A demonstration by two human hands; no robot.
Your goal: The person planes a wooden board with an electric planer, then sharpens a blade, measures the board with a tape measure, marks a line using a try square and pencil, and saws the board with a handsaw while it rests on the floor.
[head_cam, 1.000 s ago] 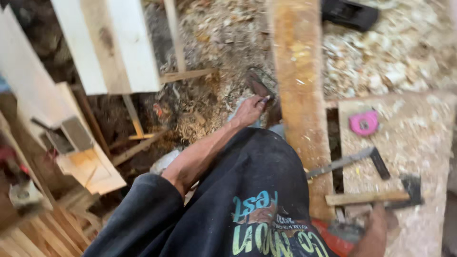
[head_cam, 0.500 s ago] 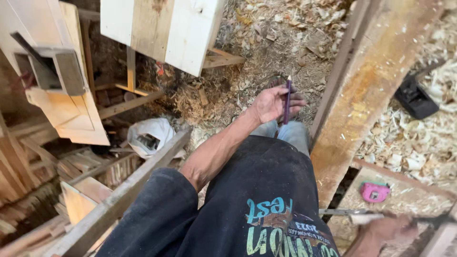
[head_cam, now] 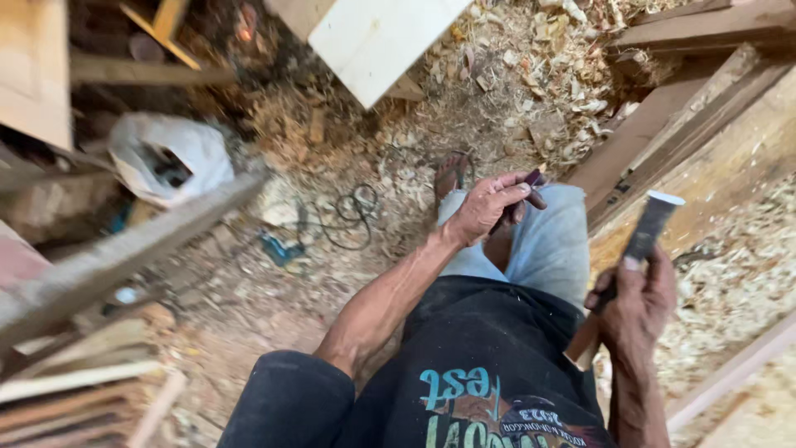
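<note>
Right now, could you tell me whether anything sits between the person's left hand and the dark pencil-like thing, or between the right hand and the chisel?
Nothing visible does. The left hand already pinches the dark pencil-like thing in its fingers, above the knee in light jeans. The right hand is wrapped round the chisel, blade pointing up beside the wooden plank.

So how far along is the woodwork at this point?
Much cutting looks done: wood shavings cover the bench and ground. In hand: the right hand grips a chisel, blade up; the left hand holds a small dark purple object. No tool touches wood. What is left cannot be told.
</note>
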